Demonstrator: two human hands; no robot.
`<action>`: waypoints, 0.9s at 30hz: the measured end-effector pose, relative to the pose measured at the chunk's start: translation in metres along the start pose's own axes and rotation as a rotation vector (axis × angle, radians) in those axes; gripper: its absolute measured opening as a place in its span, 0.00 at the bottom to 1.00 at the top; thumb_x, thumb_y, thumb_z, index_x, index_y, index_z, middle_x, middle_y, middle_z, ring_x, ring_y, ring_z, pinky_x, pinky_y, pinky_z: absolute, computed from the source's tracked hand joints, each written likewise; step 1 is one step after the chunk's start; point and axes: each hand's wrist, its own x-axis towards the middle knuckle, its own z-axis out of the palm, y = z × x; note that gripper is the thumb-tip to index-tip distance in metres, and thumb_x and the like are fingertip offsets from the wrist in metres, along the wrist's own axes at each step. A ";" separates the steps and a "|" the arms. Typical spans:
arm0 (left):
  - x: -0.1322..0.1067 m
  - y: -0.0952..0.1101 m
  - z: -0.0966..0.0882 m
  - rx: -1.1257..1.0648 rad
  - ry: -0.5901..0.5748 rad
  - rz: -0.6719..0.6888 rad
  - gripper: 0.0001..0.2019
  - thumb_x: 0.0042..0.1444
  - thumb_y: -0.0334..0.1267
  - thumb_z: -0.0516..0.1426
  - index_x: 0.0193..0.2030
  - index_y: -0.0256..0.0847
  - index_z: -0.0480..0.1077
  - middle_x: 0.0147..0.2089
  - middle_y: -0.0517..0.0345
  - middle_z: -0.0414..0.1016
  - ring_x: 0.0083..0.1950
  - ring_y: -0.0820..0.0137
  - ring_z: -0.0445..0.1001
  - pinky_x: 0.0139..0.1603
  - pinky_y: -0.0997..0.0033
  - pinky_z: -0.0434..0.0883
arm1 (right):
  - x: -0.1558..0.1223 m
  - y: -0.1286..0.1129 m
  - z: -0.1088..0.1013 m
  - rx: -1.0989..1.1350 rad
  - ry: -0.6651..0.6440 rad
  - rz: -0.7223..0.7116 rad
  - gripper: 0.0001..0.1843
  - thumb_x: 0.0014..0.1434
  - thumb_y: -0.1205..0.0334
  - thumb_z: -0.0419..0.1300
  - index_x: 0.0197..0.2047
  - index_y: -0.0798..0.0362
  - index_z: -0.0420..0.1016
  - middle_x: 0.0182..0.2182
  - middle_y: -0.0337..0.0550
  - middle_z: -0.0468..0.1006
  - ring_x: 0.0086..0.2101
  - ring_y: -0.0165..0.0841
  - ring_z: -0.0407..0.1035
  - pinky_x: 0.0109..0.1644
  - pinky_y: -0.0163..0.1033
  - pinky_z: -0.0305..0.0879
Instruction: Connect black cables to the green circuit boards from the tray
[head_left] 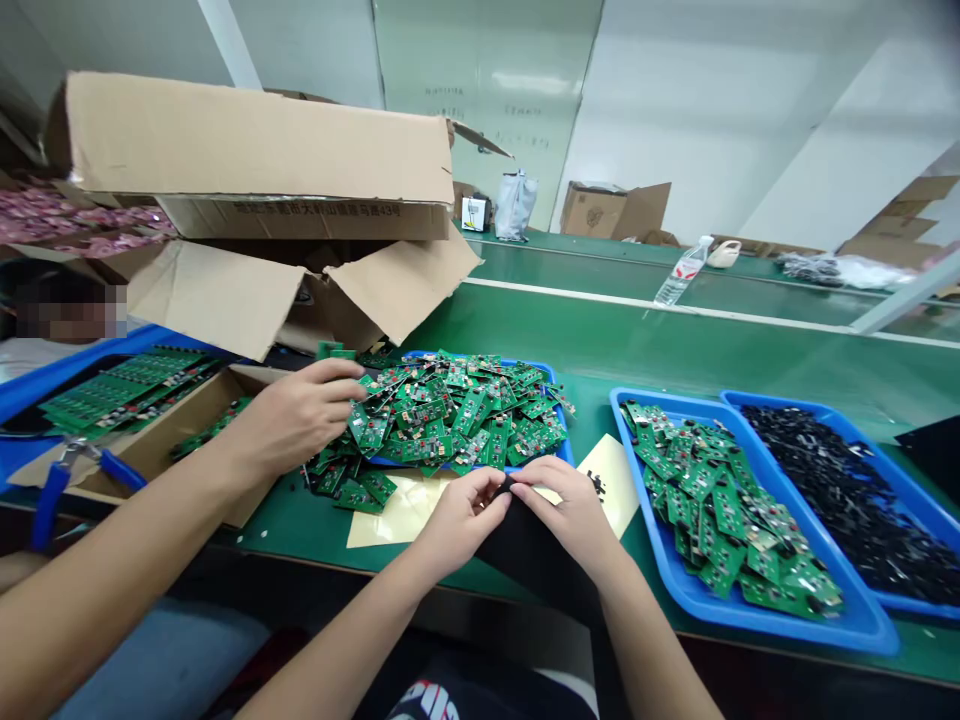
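Green bench (592, 395) crowded with circuit boards, a black sheet (532, 555) pinched between two hands

A pale wall (697, 110) and a greenish panel (487, 60) with faint writing stand behind the bench. Along its far side are a clear bottle (684, 272), tilted in view, and a grey bag (516, 205). At the left, a large cardboard box (262, 145) rises above loose open flaps.

In the foreground, the left hand (463, 515) and the right hand (568, 505) meet at the upper end of the black sheet. Each is closed to a pinch, thumb against fingers, and the sheet hangs below and between them. The fingertips hide whether a separate small piece is also held there.

Beneath and beyond the hands lies yellow paper (382, 520), with small black pieces (596, 485) scattered just beside the right hand. A blue tray (568, 450) behind it is heaped with green circuit boards (469, 410), some spilling over the left side. Another tray (862, 635) of boards sits to the right, beside a third tray (757, 398) full of black parts (847, 500).

From the left, a co-worker's hand (304, 415) reaches to the pile's edge, fingers partly curled; its grip cannot be told. Blue-handled cutters (51, 505) show near the left edge.
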 end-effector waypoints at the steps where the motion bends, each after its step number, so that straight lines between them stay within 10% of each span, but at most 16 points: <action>1: 0.000 0.000 0.000 -0.006 -0.003 0.003 0.10 0.53 0.41 0.55 0.37 0.37 0.69 0.28 0.61 0.66 0.30 0.73 0.63 0.31 0.75 0.63 | 0.000 0.000 -0.001 -0.014 0.006 -0.013 0.10 0.60 0.59 0.56 0.35 0.50 0.78 0.31 0.45 0.78 0.34 0.35 0.72 0.40 0.41 0.70; 27: -0.003 0.003 -0.001 0.280 0.091 0.065 0.11 0.55 0.38 0.51 0.31 0.35 0.73 0.25 0.58 0.70 0.25 0.73 0.64 0.26 0.76 0.60 | 0.017 0.002 -0.005 -0.157 -0.285 -0.119 0.11 0.64 0.63 0.51 0.33 0.52 0.72 0.31 0.42 0.76 0.34 0.33 0.70 0.40 0.38 0.66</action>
